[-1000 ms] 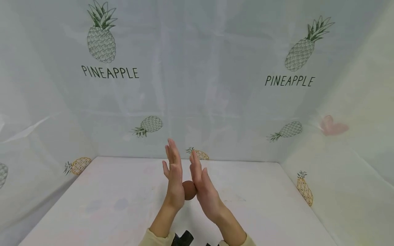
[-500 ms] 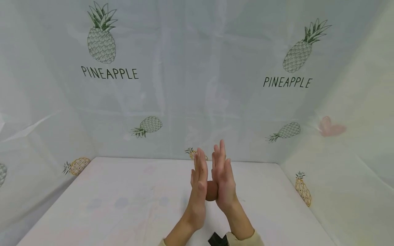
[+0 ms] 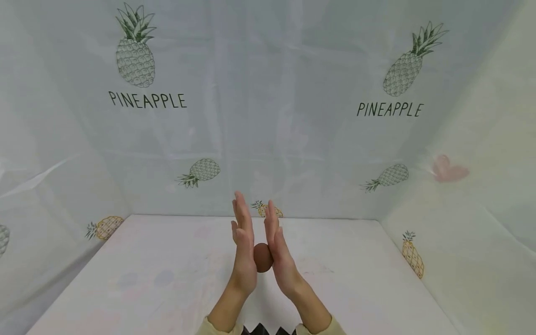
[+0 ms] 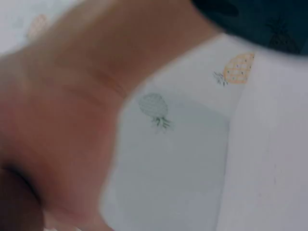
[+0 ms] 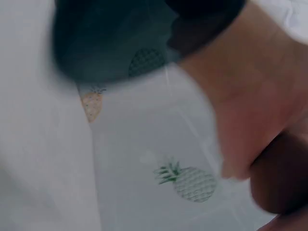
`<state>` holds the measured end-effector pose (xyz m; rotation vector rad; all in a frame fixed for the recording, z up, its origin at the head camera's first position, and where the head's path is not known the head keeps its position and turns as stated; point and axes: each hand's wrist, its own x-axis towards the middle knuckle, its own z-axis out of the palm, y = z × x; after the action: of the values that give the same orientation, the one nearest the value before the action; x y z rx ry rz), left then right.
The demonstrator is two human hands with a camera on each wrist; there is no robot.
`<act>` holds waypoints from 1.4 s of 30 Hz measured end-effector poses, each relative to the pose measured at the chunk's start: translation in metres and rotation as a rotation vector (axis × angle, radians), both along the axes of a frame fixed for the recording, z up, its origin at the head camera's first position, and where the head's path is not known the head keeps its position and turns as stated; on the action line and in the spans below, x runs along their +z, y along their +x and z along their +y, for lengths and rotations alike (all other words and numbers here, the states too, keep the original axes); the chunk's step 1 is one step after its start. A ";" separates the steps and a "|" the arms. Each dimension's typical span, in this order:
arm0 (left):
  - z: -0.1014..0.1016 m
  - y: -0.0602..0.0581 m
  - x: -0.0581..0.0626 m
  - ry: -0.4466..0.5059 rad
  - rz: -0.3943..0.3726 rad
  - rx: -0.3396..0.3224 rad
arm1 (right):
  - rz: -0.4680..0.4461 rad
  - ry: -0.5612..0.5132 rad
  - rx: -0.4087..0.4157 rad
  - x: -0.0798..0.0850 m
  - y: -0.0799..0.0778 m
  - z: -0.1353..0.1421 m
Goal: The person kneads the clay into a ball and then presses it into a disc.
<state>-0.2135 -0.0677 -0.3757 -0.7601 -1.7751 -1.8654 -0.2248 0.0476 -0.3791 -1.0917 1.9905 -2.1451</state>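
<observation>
A smooth brown ball point(image 3: 263, 257) sits between my two upright palms in the head view. My left hand point(image 3: 244, 251) presses it from the left with straight fingers pointing up and away. From the other side my right hand point(image 3: 281, 256) presses it, its fingers straight too. In the left wrist view the ball point(image 4: 18, 204) shows dark at the lower left corner, against the palm. The right wrist view has the ball point(image 5: 281, 175) at its right edge, touching the palm's heel.
Below the hands spreads a white table point(image 3: 176, 298) with faint pink and blue smudges. Pale sheeting point(image 3: 268, 116) printed with pineapples encloses the back and both sides. Dark wrist-camera parts point(image 3: 259, 329) show near the cuffs.
Both hands shifted right with the ball between them, the right hand reaching farther forward, then came back left. The fingertips are now nearly level again, the left slightly higher.
</observation>
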 end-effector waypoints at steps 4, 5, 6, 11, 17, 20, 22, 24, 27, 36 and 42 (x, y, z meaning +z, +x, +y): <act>0.006 -0.005 -0.010 -0.060 -0.052 0.006 | 0.093 -0.021 -0.042 0.009 0.011 0.006; 0.009 -0.005 -0.012 -0.074 -0.061 -0.005 | 0.107 -0.031 -0.061 0.011 0.011 0.008; 0.012 -0.004 -0.015 -0.089 -0.064 -0.019 | 0.117 -0.046 -0.080 0.013 0.011 0.011; 0.026 0.003 -0.018 -0.136 -0.007 -0.077 | 0.091 -0.123 -0.179 0.017 0.001 0.025; 0.034 0.014 -0.015 -0.176 0.111 -0.060 | -0.064 -0.152 -0.104 0.009 -0.017 0.033; 0.031 0.015 -0.013 -0.197 0.132 -0.018 | -0.152 -0.123 0.037 0.004 -0.023 0.031; 0.027 0.012 -0.011 -0.198 0.111 0.007 | -0.187 -0.081 0.108 0.002 -0.023 0.027; 0.021 0.007 -0.009 -0.185 0.074 0.034 | -0.199 -0.025 0.146 0.001 -0.022 0.022; 0.010 -0.001 -0.008 -0.141 0.022 0.080 | -0.228 0.030 0.162 0.001 -0.015 0.016; -0.003 -0.019 -0.013 -0.122 -0.058 0.202 | -0.141 -0.032 0.124 0.013 0.005 0.011; 0.008 -0.017 -0.021 -0.215 -0.099 0.193 | -0.024 -0.106 0.036 0.019 0.005 0.019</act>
<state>-0.2303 -0.0602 -0.3963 -0.5547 -2.0568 -1.6305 -0.2193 0.0661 -0.3600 -1.1007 1.8529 -2.2571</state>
